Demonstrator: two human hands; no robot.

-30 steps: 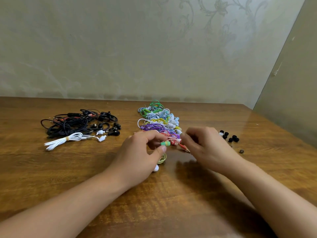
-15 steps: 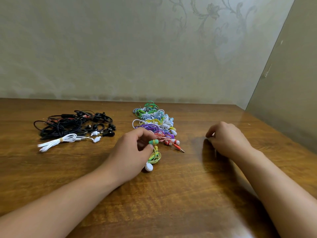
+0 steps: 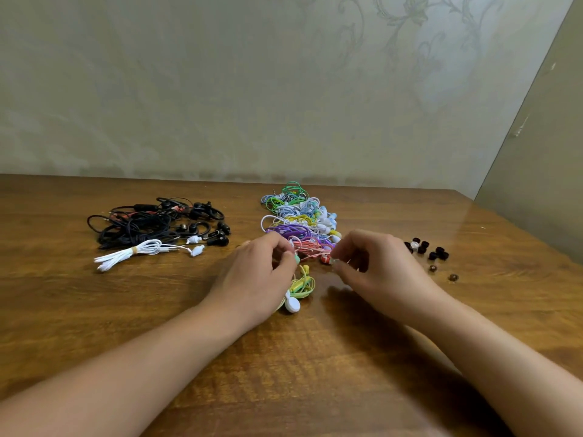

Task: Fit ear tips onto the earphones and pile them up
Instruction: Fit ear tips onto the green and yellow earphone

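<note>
My left hand (image 3: 257,275) pinches the green bud of a yellow-green earphone (image 3: 299,283) whose coiled cable and white second bud lie on the table just below my fingers. My right hand (image 3: 372,266) is curled a short way to the right, and its fingertips pinch a small pale ear tip (image 3: 335,262). A row of coloured earphones (image 3: 299,219) stretches away behind both hands. Loose black ear tips (image 3: 426,249) lie to the right of my right hand.
A tangle of black earphones (image 3: 151,222) and a bundled white earphone (image 3: 138,250) lie at the left of the wooden table (image 3: 315,357). A wall stands behind, and the table's right edge runs past the ear tips.
My right hand went right to the loose ear tips, then came back toward the left hand with a small tip pinched. The left hand has kept hold of the green bud.
</note>
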